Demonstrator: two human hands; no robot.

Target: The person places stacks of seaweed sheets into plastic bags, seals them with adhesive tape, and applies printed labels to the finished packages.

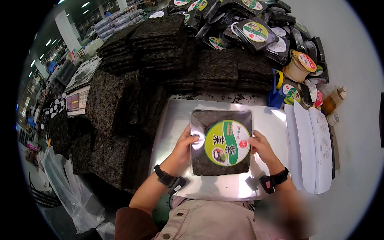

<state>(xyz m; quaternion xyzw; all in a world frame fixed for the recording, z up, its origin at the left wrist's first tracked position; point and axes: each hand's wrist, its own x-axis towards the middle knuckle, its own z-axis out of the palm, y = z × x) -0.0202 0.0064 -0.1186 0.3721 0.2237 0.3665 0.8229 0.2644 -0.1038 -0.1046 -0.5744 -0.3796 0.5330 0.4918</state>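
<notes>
A clear plastic packet of dried seaweed sheets (201, 162) is held up between my two hands, over a shiny metal work surface (222, 187). A round green and white label (228, 143) with writing is on its front. My left hand (182, 148) grips the packet's left edge, thumb on the front. My right hand (263, 147) grips the right edge, its thumb near the label's rim. The fingers behind the packet are hidden. Both wrists bear black straps with small devices.
Tall stacks of dried seaweed (162, 45) stand behind and to the left. Labelled packets (255, 31) are heaped at the back right. A blue tape dispenser (275, 90), a roll of labels (300, 66), papers (312, 150) and a bottle (333, 100) lie right. A scale (77, 102) stands left.
</notes>
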